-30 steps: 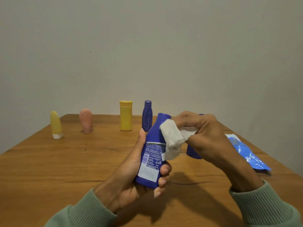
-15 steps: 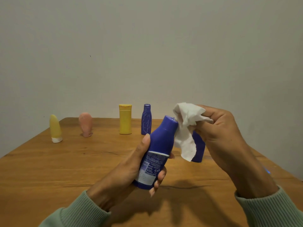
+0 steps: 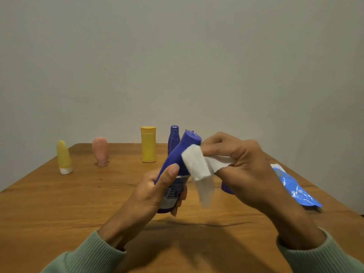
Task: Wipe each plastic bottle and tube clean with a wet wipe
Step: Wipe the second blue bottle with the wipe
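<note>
Gripping bottle low in left hand, tilted above worktop, so leaving its neck bare; pinching wipe in right hand, laid against that upper side, presumably for rubbing.

A wooden table fills the lower half of the view, its top orange-brown with dark grain lines and a few small knots (the far left corner is rounded). Behind the table rises a plain grey-white wall with one tiny dark speck well above the tabletop. On the table's right side, near its edge, a glossy blue packet lies flat, its far end white.
</note>
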Demonstrator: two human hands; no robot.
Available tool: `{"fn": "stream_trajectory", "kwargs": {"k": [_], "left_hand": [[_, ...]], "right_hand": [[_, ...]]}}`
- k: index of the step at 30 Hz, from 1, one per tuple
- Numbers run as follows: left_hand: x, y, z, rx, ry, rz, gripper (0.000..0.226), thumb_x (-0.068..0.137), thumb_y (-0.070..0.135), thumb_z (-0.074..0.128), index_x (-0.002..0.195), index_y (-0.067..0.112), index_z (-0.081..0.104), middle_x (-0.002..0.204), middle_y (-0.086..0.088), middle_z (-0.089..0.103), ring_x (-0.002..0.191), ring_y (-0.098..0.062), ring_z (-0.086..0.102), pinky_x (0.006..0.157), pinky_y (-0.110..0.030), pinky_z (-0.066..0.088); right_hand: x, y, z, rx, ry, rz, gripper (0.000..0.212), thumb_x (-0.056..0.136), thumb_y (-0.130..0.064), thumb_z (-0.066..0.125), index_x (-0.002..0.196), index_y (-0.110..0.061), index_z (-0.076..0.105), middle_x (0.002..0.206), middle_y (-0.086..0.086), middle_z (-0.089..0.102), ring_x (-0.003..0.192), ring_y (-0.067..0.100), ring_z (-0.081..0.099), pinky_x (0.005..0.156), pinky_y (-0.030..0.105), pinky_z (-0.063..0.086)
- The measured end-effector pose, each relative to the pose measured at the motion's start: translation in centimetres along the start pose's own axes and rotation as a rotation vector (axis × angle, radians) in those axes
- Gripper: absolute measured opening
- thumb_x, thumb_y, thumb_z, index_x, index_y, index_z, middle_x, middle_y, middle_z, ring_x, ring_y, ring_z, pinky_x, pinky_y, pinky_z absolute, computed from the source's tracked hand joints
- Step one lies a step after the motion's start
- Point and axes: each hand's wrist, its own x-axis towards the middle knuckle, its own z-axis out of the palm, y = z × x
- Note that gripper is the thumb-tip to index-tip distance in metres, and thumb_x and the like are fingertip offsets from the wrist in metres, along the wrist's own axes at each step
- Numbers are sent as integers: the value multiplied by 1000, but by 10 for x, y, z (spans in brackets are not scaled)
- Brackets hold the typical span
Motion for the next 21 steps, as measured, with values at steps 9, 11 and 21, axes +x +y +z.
{"fn": "stream_trajectory", "kwargs": {"k": [9,11,21], "left_hand": [[4,-6,-14,378,65,92,65,71,81,50,113,33,55,95,3,66,82,-18,63,69,-31,55],[3,-7,-12,399,51,102,44,76,66,54,112,40,52,96,-2,62,80,-23,60,68,-35,52],[2,-8,-12,440,69,114,28,83,37,58,109,38,50,94,-2,63,82,-21,61,73,-32,52]], "right_hand": [[1,5,23,-98,303,-101,31,80,-8,59,108,-12,69,99,-2,61,91,5,57,68,7,45],[0,7,26,-105,288,-96,30,80,-6,60,108,-12,69,98,-2,61,92,4,57,67,7,45],[1,-1,6,41,149,35,28,83,-2,64,92,-29,69,92,-12,65,89,7,61,64,11,48]]}}
